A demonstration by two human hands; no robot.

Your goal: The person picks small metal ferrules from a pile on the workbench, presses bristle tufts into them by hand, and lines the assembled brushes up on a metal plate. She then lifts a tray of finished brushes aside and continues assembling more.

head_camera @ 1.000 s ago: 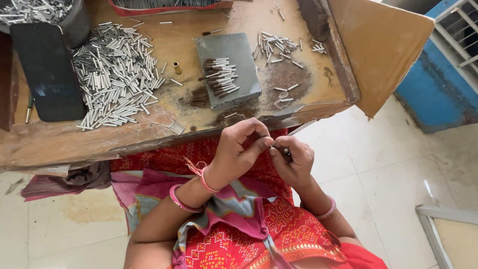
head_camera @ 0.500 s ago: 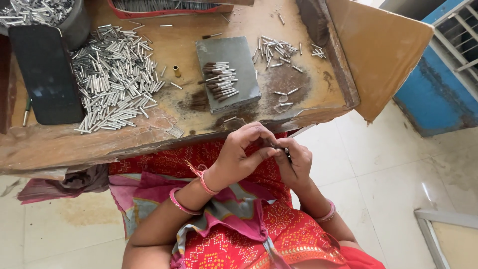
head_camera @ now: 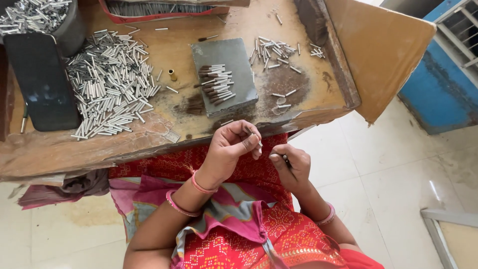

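Just off the near edge of the worn wooden table, a thin metal pin is pinched in the closed left hand and a dark slender piece in the right hand; both are judged light, stiff, slippery, best gripped mid-shaft.

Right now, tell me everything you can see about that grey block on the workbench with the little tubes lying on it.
The grey block is a flat, roughly rectangular slab, dull and stone-like or metallic in look, with worn edges. It lies flat on the stained wooden bench, just beyond the hands, neither of which touches it. A small cluster of thin tubes, silvery with dark ends, rests on its top. Loose silver tubes are heaped to its left.
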